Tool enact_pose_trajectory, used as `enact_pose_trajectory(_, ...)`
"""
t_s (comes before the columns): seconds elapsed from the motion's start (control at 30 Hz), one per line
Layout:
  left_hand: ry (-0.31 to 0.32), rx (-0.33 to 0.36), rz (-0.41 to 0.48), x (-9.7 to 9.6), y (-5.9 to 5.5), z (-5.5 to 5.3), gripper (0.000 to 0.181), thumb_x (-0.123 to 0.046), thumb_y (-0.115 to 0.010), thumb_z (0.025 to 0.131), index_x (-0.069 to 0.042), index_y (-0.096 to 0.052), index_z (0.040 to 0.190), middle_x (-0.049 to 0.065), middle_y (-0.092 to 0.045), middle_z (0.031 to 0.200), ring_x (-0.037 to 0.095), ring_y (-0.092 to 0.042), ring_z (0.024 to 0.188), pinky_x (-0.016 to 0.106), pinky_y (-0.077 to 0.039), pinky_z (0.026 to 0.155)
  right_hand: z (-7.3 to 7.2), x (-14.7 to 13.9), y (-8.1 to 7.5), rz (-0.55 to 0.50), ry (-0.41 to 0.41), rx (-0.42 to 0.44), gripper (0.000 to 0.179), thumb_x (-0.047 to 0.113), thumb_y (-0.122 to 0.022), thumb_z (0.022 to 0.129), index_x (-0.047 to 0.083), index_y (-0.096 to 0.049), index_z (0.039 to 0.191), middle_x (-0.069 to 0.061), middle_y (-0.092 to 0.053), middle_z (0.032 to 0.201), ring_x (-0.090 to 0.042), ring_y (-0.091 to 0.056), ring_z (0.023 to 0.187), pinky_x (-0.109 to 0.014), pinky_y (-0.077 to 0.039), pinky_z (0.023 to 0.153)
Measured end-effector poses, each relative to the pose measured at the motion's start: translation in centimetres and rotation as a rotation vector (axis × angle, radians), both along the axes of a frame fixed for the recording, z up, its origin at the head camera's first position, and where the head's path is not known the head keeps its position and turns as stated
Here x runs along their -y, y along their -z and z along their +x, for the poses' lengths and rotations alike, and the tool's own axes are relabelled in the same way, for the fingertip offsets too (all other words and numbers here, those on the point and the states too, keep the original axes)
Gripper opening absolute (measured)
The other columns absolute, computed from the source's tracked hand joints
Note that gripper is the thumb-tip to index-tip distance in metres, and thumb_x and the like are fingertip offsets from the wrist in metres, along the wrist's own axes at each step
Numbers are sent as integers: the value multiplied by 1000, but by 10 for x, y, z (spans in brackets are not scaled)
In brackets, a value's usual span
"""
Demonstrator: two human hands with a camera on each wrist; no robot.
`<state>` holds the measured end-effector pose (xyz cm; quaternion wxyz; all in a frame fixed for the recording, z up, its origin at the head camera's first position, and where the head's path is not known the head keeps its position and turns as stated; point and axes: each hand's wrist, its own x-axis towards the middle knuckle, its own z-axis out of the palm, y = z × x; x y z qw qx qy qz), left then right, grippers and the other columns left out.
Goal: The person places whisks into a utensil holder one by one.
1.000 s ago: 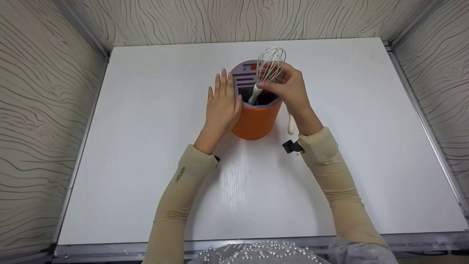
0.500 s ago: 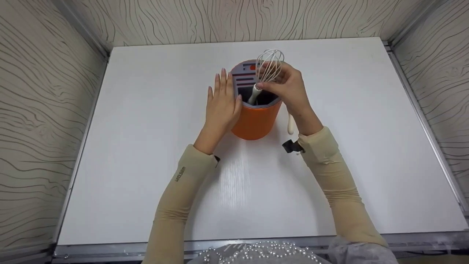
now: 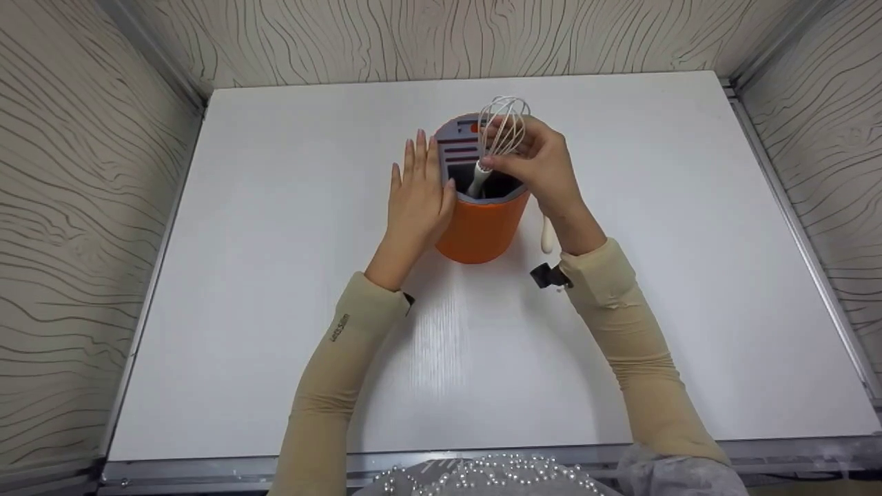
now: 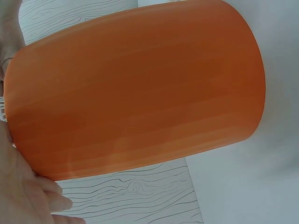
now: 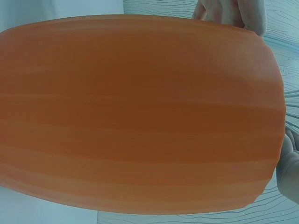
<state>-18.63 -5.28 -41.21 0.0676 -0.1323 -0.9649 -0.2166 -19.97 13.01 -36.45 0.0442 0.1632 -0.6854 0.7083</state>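
An orange utensil holder (image 3: 479, 234) with a grey slotted top stands near the back middle of the table. Against its left side near the rim rests my left hand (image 3: 415, 203), fingers straight. My right hand (image 3: 548, 165) pinches a white whisk (image 3: 506, 124) at the neck, between thumb and fingers. The whisk stands handle down, its lower handle inside the holder's large opening and its wires above the rim. In the left wrist view the holder's orange wall (image 4: 140, 88) fills most of the picture. The right wrist view shows whisk wires (image 5: 292, 109) past the rim.
A cream-coloured handle (image 3: 547, 235) lies on the white table (image 3: 275, 275) right of the holder, partly hidden under my right wrist. Wood-grain panels (image 3: 441, 41) enclose the back and both sides of the table.
The whisk has sunk slightly lower and shifted a little to the left, with my right hand following. My left hand and the holder have stayed in place.
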Motion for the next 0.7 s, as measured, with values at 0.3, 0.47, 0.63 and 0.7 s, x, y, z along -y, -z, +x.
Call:
enact_pose_trajectory(0.3, -7, 24, -8, 0, -1, 0, 64, -29, -33, 99, 1, -11, 150, 17, -4, 157, 31, -4, 143, 52, -12, 111, 0, 1, 1, 0, -3, -6, 49, -3, -76, 73, -5, -58, 119, -16, -65, 113, -25, -62, 105, -34, -48, 90)
enact_pose_trajectory(0.47, -12, 36, -20, 0, -2, 0, 64, -30, -34, 99, 0, -11, 150, 16, -4, 157, 30, -4, 143, 51, -12, 111, 0, 1, 1, 4, -16, -7, 49, -4, -75, 73, -5, -58, 120, -17, -65, 113, -25, -61, 105, -35, -48, 90)
enact_pose_trajectory(0.63, -12, 39, -24, 0, -3, 0, 64, -30, -34, 99, 0, -11, 150, 16, -4, 157, 30, -4, 143, 52, -12, 111, 0, 1, 1, 8, -25, 0, 48, -3, -76, 73, -4, -59, 119, -15, -65, 111, -25, -61, 104, -34, -48, 88)
enact_pose_trajectory(0.7, -12, 29, -29, 0, -2, 0, 64, -30, -34, 99, 0, -12, 150, 16, -5, 157, 31, -5, 143, 52, -13, 111, 0, 1, 1, 11, -29, -1, 49, -2, -76, 73, -4, -59, 119, -15, -65, 111, -25, -61, 104, -34, -49, 88)
